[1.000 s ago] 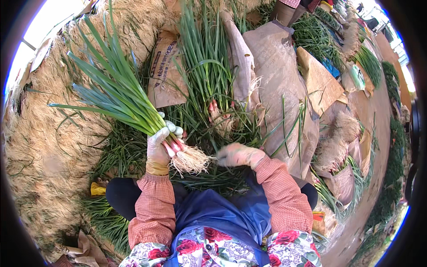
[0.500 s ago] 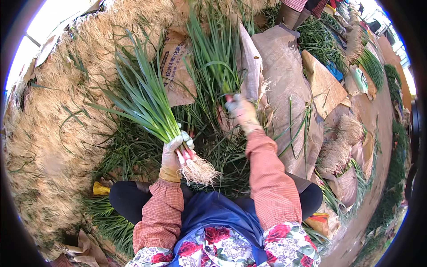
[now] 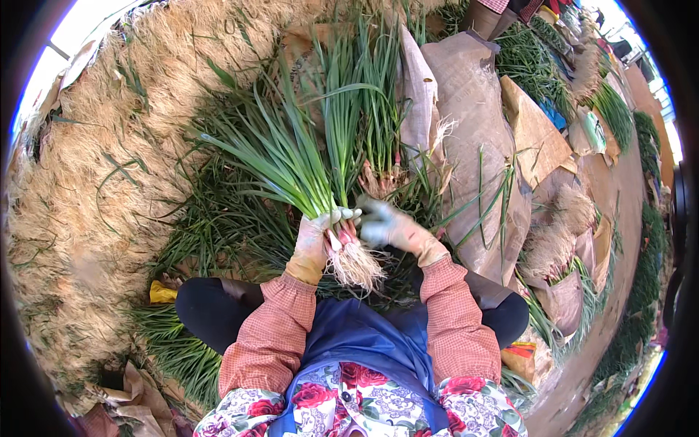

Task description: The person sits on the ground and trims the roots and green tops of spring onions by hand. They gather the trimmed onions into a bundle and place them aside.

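Observation:
My gloved left hand [image 3: 318, 237] is wrapped round a bunch of green garlic [image 3: 302, 171], just above its reddish-white bases. Pale stringy roots [image 3: 357, 266] hang below the grip, and the long leaves fan up and to the left. Just right of the bunch is my gloved right hand [image 3: 393, 229], blurred by motion, its fingers apart with nothing visible in them. More green garlic [image 3: 378, 124] stands upright beyond my hands, bases toward me. Loose leaves and stalks [image 3: 226, 218] litter the ground around the bunch.
A thick spread of pale roots [image 3: 87, 204] covers the left side. Brown sacking [image 3: 473, 109] lies at the right, with rooted bundles [image 3: 557, 237] farther over. Green stalks [image 3: 178, 342] lie by my left knee. Another person's legs [image 3: 488, 18] show at the far edge.
My right hand has come back toward me, from the standing stalks to beside the held bunch. My left hand has shifted right with the bunch, which looks fuller, with extra stalks on its right.

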Motion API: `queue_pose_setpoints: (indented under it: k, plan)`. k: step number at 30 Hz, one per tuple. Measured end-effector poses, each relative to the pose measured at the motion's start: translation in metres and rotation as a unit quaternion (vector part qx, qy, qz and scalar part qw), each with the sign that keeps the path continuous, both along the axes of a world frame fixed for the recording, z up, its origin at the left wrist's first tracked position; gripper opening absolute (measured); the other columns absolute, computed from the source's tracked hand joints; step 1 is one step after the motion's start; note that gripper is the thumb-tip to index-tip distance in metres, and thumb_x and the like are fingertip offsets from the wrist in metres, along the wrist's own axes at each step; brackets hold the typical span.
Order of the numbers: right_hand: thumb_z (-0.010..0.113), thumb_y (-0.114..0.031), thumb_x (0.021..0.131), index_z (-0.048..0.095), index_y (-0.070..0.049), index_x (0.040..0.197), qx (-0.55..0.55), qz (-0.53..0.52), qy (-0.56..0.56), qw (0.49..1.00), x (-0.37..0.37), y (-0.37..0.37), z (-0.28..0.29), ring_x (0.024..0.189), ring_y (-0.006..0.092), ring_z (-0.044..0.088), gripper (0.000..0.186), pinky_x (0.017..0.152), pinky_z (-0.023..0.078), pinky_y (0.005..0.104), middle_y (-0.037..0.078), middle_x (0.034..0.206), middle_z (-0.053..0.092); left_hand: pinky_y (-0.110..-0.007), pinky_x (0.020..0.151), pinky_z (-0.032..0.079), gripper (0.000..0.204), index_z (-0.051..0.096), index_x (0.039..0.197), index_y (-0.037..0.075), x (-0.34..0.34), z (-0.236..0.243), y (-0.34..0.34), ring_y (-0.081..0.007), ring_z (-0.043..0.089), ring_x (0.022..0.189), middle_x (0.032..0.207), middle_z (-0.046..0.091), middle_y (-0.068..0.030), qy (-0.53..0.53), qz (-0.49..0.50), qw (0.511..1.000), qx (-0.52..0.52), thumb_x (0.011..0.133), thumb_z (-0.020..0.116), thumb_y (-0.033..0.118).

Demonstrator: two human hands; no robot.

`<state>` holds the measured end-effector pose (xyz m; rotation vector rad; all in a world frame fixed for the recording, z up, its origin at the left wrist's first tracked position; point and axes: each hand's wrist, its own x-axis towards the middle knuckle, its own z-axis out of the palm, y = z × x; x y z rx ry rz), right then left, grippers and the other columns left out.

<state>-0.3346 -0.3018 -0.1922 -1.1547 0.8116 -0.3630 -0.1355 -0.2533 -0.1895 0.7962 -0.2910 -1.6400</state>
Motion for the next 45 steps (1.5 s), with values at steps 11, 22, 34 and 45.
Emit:
queue_pose_setpoints:
  k: [11,22,34,45]
  plan:
    - [0.057,-0.026,0.092,0.056,-0.001,0.106,-0.163,-0.256,0.14,0.943,0.055,-0.027,0.0,0.061,0.0203,0.061,0.029,0.056,0.049,0.034,0.01,0.077,0.063,-0.034,0.048,0.056,0.029,0.054,0.109,-0.004,-0.03,-0.01,0.004,-0.0256,0.065,0.061,0.087,0.068,-0.0154,-0.102,0.038,0.992,0.071,0.081,0.06,-0.01]
    - [0.044,-0.033,0.102,0.062,-0.004,0.093,0.086,-0.374,-0.554,0.738,-0.001,-0.065,-0.026,0.043,0.0018,0.033,0.035,0.039,0.022,0.0217,-0.01,0.048,0.036,-0.037,0.066,0.058,0.023,0.054,0.107,-0.002,-0.016,0.01,0.02,-0.0263,0.066,0.074,0.088,0.067,-0.0178,-0.017,0.114,0.992,0.051,0.085,0.06,0.004]
    - [0.052,-0.021,0.098,0.063,-0.004,0.112,0.289,-0.311,-0.285,0.859,0.083,0.008,-0.03,0.059,0.0103,0.055,0.025,0.049,0.046,0.0217,0.006,0.092,0.068,-0.044,0.073,0.059,0.024,0.063,0.1,-0.005,0.009,-0.014,0.024,-0.0328,0.067,0.09,0.1,0.068,-0.0219,0.121,0.055,0.99,0.053,0.085,0.061,0.014]
    - [0.042,-0.025,0.104,0.044,0.004,0.135,0.237,-0.358,-0.403,0.808,0.072,-0.025,0.026,0.04,0.0033,0.024,0.043,0.035,0.021,0.021,-0.01,0.053,0.026,-0.038,0.069,0.055,0.025,0.062,0.094,-0.004,-0.008,0.034,0.041,-0.0265,0.058,0.082,0.087,0.062,-0.0153,0.058,0.125,0.99,0.031,0.082,0.065,0.018]
